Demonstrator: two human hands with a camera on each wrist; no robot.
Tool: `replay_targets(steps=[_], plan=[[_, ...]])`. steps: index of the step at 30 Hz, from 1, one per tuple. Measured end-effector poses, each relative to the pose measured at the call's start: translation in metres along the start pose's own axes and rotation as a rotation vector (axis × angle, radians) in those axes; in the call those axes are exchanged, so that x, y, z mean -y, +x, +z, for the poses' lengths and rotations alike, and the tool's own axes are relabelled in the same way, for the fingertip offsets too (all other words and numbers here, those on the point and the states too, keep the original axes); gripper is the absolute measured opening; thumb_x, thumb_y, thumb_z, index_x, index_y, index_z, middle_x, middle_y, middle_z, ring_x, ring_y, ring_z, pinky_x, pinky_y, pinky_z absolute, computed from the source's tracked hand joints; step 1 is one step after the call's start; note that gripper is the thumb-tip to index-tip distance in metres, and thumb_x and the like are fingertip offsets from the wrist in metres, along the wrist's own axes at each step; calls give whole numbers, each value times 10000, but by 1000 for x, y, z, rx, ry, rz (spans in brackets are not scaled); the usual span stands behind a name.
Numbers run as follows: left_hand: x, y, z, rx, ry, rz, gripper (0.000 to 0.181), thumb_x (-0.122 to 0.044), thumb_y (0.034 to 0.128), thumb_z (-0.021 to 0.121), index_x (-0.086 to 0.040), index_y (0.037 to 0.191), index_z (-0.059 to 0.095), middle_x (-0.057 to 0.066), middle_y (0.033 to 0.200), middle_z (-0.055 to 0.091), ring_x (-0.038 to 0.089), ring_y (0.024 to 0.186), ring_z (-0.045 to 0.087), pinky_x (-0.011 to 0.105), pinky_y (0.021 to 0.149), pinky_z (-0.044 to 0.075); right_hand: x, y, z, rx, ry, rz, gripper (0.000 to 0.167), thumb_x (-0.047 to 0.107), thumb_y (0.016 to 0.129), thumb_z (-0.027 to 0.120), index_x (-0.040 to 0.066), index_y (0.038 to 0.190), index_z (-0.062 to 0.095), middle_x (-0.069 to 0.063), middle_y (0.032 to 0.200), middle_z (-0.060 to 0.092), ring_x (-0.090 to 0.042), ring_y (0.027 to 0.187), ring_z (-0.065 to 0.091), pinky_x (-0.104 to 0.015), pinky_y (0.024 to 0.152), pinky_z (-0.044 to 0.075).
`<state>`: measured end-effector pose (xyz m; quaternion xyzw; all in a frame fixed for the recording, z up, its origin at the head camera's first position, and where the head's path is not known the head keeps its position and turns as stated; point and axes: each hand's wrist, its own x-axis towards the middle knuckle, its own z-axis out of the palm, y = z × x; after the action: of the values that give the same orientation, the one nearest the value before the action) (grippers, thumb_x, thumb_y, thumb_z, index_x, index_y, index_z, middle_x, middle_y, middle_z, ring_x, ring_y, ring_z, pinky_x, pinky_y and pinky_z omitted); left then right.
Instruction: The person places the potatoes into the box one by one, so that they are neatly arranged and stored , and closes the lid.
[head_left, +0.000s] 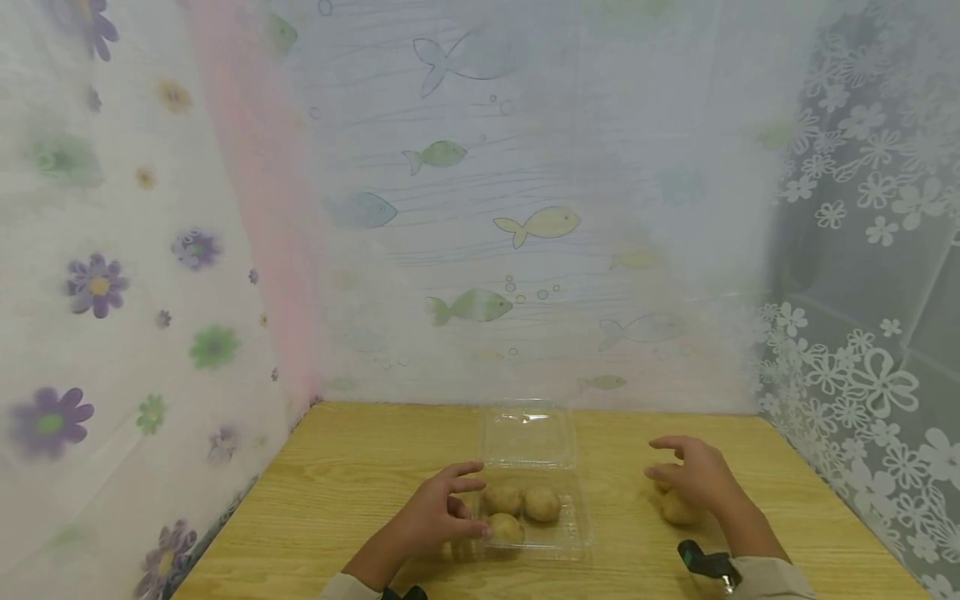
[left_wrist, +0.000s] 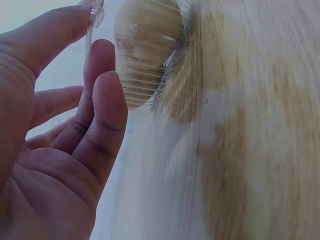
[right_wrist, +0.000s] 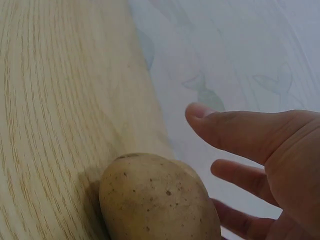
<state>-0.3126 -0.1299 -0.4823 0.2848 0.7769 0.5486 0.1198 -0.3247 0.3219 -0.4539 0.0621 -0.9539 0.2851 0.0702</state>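
A clear plastic clamshell box [head_left: 585, 533] lies on the table with its lid [head_left: 527, 437] tipped back. Inside sit three potatoes [head_left: 542, 504], also seen through the ribbed wall in the left wrist view. At the box's left side, my left hand [head_left: 435, 512] holds the rim between thumb and curled fingers. My right hand [head_left: 697, 477] hovers over loose potatoes [head_left: 678, 507] at the right, its fingers apart and partly hiding them. In the right wrist view a speckled potato [right_wrist: 157, 200] lies close beside the spread thumb and fingers, with another behind it.
The wood-grain table [head_left: 360, 450] reaches back to a curtain [head_left: 450, 250] printed with fish. Flowered curtains [head_left: 97, 333] hang along both sides. A black strap piece [head_left: 701, 560] sits at my right wrist.
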Motion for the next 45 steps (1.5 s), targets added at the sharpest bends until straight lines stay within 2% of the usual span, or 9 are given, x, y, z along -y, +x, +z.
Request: replay_targets(steps=[8,14,23,35,45], plan=[[1,-1,-1,1,-7,0,874,-220,866,870,-44,1582,401,239,1614,391,156,814,731,243,689,587,-8,2,2,22,9,12,594,372,902,817,48,1374,658,-333,1438,552,-572,1259,555,-649,934,528],[3,-3,-2,3,-16,2,881,-240,870,867,-82,1594,392,261,1583,427,170,816,737,257,689,591,-9,2,2,40,24,25,619,390,900,817,43,1384,649,-343,1451,535,-562,1225,582,-642,924,530],[8,-4,-3,2,-13,-1,910,-260,864,873,-105,1606,370,286,1562,445,179,821,741,268,686,595,-10,3,2,56,-1,21,627,413,910,799,26,1380,648,-325,1437,560,-617,1298,479,-683,953,486],[4,-2,1,8,-7,-1,902,-238,863,874,-92,1601,376,269,1568,445,153,826,736,241,686,587,-14,-1,-1,51,-29,22,609,397,913,794,10,1362,656,-307,1416,585,-617,1294,479,-698,967,466],[0,-2,-1,-5,11,-10,904,-234,858,878,-98,1600,379,252,1572,450,158,828,731,244,688,586,-9,-2,-2,62,3,36,578,324,925,778,-17,1371,639,-306,1412,588,-613,1284,485,-671,950,489]])
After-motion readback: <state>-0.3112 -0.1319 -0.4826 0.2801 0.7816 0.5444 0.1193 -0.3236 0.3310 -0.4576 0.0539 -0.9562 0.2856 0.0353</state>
